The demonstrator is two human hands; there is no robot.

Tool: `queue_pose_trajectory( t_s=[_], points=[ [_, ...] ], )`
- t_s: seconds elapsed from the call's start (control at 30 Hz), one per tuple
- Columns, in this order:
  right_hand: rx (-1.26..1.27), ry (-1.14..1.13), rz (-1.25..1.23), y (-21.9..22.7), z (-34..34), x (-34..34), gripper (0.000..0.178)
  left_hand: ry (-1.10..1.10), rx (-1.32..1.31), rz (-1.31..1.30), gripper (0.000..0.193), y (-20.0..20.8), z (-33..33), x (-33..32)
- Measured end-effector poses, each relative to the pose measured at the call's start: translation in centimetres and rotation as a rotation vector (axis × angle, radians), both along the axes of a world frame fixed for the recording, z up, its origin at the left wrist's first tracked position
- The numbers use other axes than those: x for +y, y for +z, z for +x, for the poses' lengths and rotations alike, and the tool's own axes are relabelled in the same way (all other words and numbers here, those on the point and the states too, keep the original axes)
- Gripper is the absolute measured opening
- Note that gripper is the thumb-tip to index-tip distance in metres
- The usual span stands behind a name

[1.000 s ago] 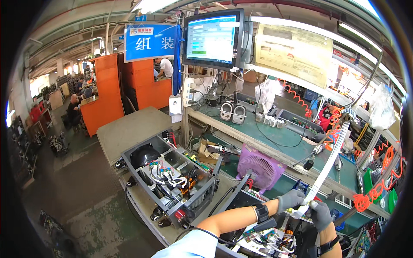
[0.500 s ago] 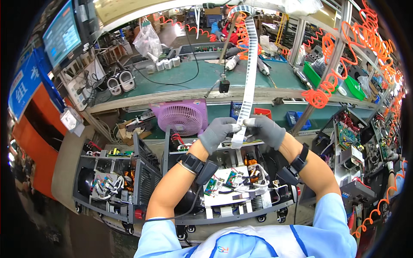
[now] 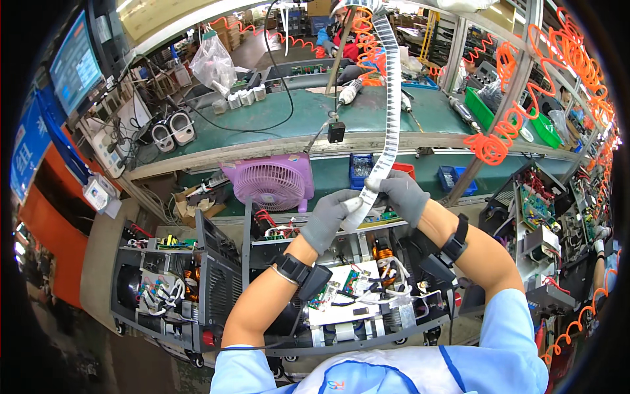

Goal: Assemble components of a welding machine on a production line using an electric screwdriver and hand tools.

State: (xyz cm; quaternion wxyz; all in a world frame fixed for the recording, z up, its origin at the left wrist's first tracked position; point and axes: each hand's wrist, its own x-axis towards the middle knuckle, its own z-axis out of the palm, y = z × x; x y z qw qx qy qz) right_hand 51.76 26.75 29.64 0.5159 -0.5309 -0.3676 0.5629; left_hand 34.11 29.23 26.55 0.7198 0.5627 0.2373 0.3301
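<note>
A long white strip of labels (image 3: 388, 125) hangs down from above the bench. Both my hands wear grey gloves and meet at its lower end. My left hand (image 3: 331, 215) pinches the bottom of the strip. My right hand (image 3: 403, 195) grips the strip just above and to the right. Under my hands stands an open machine chassis (image 3: 354, 295) with circuit boards, wires and a copper coil. Each of my wrists carries a black band.
A pink fan (image 3: 270, 183) stands left of my hands under the green bench (image 3: 275, 121). Another open chassis (image 3: 174, 289) sits at the left, a third (image 3: 541, 217) at the right. Orange coiled hoses (image 3: 499, 138) hang at the right. A person in red works behind the bench.
My view swung from the aisle at the left onto the bench in front. My hands stayed on the label strip and now hold it over the open chassis.
</note>
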Motion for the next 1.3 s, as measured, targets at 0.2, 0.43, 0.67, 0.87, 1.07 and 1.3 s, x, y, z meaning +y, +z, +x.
queue_pose_trajectory(
  t_s=[0.2,0.43,0.67,0.87,1.07,1.3],
  points=[
    [0.102,-0.012,0.007,-0.1,-1.0,1.1,0.015,0.203,-0.032,-0.039,0.022,-1.3,0.9,1.2],
    [0.134,-0.328,-0.073,-3.9,-2.0,6.5,0.013,0.378,-0.024,-0.215,0.019,-3.1,3.0,6.4],
    [0.287,-0.441,-0.017,-7.2,-2.6,13.0,0.01,0.461,-0.002,-0.229,0.014,-4.0,3.8,12.6],
    [0.268,-0.471,-0.018,-7.0,-2.9,14.9,0.016,0.543,0.237,-0.02,0.021,-5.8,3.7,16.0],
    [0.089,-0.306,0.031,-5.8,-3.2,13.9,0.02,0.276,0.079,0.067,0.022,-6.8,3.9,18.0],
    [0.269,-0.3,-0.024,-7.1,-1.6,14.5,0.009,0.385,-0.066,-0.039,0.019,-4.7,3.9,14.6]
  ],
)
